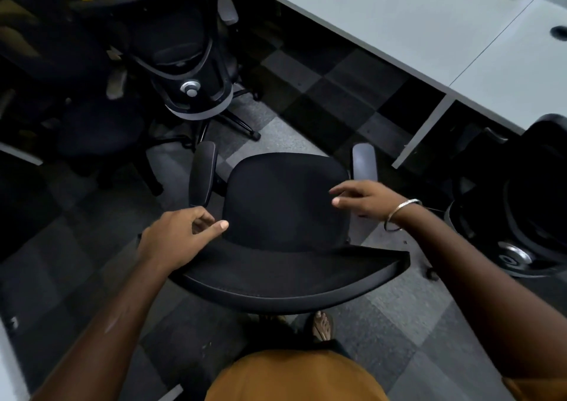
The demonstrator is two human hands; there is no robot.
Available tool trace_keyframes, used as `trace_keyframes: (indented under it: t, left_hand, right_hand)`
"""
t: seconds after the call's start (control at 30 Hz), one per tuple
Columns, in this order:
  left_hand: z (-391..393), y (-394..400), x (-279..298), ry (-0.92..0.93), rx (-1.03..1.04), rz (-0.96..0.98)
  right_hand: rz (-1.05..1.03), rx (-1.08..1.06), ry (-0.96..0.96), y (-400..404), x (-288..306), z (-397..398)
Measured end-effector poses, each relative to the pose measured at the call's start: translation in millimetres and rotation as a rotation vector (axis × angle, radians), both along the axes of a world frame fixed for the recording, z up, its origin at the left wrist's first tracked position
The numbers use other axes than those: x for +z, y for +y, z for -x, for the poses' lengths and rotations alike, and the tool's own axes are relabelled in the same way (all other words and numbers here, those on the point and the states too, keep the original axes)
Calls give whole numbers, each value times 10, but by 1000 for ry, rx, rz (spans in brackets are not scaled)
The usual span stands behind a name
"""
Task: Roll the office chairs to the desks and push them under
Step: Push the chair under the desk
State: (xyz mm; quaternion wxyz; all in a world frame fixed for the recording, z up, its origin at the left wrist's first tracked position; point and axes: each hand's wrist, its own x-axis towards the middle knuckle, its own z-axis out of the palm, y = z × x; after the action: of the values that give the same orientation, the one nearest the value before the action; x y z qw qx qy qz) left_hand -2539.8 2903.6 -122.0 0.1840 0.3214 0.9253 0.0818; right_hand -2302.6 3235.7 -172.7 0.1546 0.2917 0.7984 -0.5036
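Note:
A black office chair (285, 204) with two armrests stands right in front of me, its curved backrest nearest my body. My left hand (178, 238) hovers over the left end of the backrest, fingers loosely curled with the thumb out, holding nothing. My right hand (365, 198), with a metal bangle on the wrist, floats above the right side of the seat with relaxed fingers and touches nothing. A grey desk (414, 23) runs across the upper right, its edge a short way beyond the chair.
A second black chair (184, 47) stands at the upper left with more dark chairs behind it. Another chair (527, 198) sits tucked at the desk on the right. A white desk leg (420, 133) stands between them. Checked grey carpet covers the floor.

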Motion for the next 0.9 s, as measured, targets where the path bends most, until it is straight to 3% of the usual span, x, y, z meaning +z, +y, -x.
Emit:
trace_keyframes:
  t: [0.1, 0.23, 0.43, 0.57, 0.83, 0.9]
  left_hand:
    - [-5, -5, -20, 48, 38, -62]
    - [-16, 1, -21, 61, 70, -111]
    - [-33, 50, 20, 51, 45, -84]
    - [-22, 50, 12, 60, 17, -82]
    - [-66, 191, 15, 13, -126, -83]
    - [-62, 225, 26, 5, -110, -162]
  right_hand:
    - [-198, -241, -193, 451, -666, -21]
    - [-132, -298, -494, 718, -1417, -67]
    - [43, -723, -402, 695, -1963, 102]
    - [-33, -716, -487, 706, -2035, 193]
    - [173, -690, -495, 774, -2222, 112]
    - [184, -616, -532, 710, -2009, 15]
